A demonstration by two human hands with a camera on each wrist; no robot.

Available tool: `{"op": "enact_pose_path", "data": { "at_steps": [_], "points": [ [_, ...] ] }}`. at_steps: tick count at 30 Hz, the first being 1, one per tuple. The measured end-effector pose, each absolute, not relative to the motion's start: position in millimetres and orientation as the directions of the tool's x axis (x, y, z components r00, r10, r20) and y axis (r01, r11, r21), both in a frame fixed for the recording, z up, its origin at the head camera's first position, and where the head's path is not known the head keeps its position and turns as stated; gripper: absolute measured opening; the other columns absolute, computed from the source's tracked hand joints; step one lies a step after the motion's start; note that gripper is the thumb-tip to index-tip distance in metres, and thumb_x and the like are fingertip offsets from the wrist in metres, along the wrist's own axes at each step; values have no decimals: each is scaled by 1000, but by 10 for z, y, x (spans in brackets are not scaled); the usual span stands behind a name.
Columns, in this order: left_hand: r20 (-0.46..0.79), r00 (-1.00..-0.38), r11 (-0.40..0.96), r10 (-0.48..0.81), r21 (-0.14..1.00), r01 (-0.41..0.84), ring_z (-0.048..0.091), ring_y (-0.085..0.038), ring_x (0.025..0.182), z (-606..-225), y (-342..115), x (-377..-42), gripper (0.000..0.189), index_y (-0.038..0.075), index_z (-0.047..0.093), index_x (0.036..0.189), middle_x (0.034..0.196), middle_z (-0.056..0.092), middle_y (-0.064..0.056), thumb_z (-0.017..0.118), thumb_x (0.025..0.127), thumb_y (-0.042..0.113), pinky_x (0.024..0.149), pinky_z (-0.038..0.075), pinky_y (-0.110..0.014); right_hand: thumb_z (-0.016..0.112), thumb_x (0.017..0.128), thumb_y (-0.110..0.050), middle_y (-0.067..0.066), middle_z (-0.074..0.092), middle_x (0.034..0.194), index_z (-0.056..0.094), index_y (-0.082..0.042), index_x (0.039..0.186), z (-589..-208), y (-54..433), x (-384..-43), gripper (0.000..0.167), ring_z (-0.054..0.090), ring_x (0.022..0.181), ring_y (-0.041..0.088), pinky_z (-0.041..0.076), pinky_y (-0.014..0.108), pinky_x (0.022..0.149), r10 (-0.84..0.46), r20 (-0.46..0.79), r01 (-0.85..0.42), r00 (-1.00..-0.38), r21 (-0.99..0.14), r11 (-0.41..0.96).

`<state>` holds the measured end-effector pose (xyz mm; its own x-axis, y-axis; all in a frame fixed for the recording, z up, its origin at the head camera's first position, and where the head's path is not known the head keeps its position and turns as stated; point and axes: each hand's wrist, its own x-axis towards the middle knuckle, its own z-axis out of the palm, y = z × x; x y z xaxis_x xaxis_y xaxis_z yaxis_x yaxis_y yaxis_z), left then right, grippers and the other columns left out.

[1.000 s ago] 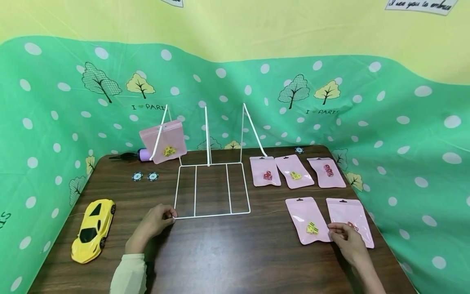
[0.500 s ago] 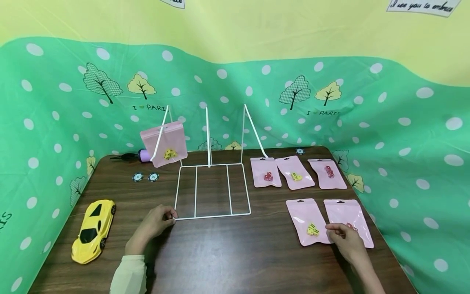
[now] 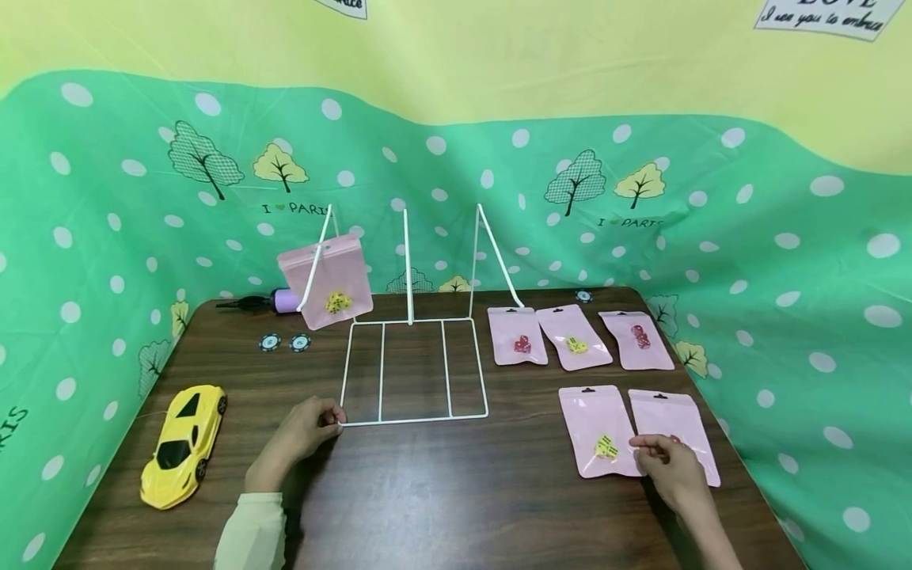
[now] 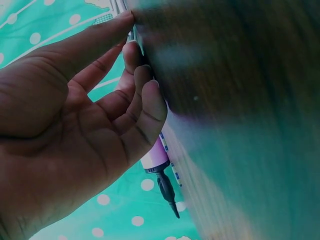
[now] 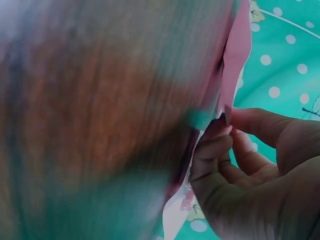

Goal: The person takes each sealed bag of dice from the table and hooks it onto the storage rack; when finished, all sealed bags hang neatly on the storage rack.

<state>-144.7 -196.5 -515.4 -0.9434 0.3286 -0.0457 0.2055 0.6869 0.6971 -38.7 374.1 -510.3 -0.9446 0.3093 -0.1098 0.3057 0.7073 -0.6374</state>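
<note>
At the front left corner of a white wire rack, my left hand pinches the wire between thumb and fingers. A pink zip pouch with yellow dice hangs tilted on the rack's left arm. To the right, my right hand pinches the lower right corner of another pink pouch with yellow dice, which lies on the table. In the right wrist view, thumb and forefinger meet on that pouch's edge. A pink pouch with red dice lies beside it, partly hidden by this hand.
Behind the right hand lie three more pink pouches with red or yellow dice. On the left are a yellow toy car, two poker chips and a purple hand pump. One chip sits at the back edge, before the green curtain.
The hanging pouch has swung slightly and sits a little lower. My right hand has shifted slightly left at the pouch corner. The left hand stays on the rack; the head view has drifted a little.
</note>
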Motion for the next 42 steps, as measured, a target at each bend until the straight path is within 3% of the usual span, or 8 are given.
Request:
{"op": "enact_pose_path", "data": {
  "at_steps": [7,14,20,26,29,35,39,42],
  "points": [
    [-50,-947,691,319,696,196,51,-15,78,-5146,-1958,-1454,18,9,68,86,81,58,1,78,91,-6,72,44,-33,68,99,-5,7,74,94,76,4,117,-5082,3668,-349,22,57,76,1,44,21,71,351,-47,284,-935,-692,664],
    [-59,-950,697,308,693,183,51,-15,79,-5148,-1952,-1445,18,9,67,85,83,58,1,78,91,-5,73,44,-34,66,103,-8,9,74,96,75,3,120,-5085,3625,-336,22,56,74,7,44,25,68,363,-23,262,-932,-735,626],
    [-54,-947,689,315,699,189,52,-14,75,-5154,-1960,-1447,16,8,70,87,80,58,2,78,91,-5,71,44,-32,67,105,-6,2,76,92,72,5,123,-5061,3527,-355,22,60,67,1,46,19,65,391,-23,248,-920,-808,535],
    [-56,-947,691,317,698,190,52,-14,77,-5143,-1957,-1446,16,9,71,88,81,58,2,78,91,-5,72,44,-33,68,104,-5,-10,67,86,71,5,125,-4994,3419,-362,24,54,62,2,44,22,56,450,-19,242,-893,-862,445],
    [-64,-948,696,312,695,182,51,-15,79,-5136,-1954,-1444,16,9,71,88,83,57,2,78,92,-5,73,44,-34,70,103,-6,-15,62,90,73,1,123,-4928,3360,-372,22,51,61,3,42,22,55,488,-16,227,-873,-898,376],
    [-62,-950,696,307,696,179,51,-15,79,-5125,-1944,-1444,16,9,71,88,82,57,1,77,91,-6,74,44,-34,70,101,-1,-10,65,91,79,-13,113,-4769,3233,-407,19,46,53,3,40,20,49,575,-60,159,-816,-979,123],
    [-55,-948,692,312,697,188,51,-15,78,-5129,-1943,-1439,16,9,71,87,81,57,2,77,91,-5,74,44,-34,71,100,2,-8,63,87,80,-14,110,-4684,3146,-430,21,43,51,2,37,18,47,613,-64,102,-788,-994,28],
    [-53,-949,694,310,695,188,51,-15,79,-5138,-1950,-1437,16,9,71,87,81,56,2,78,91,-5,74,43,-34,72,100,2,-5,62,94,79,-11,113,-4629,3094,-456,20,38,50,3,35,18,46,613,-41,64,-789,-998,16]
  ]
}}
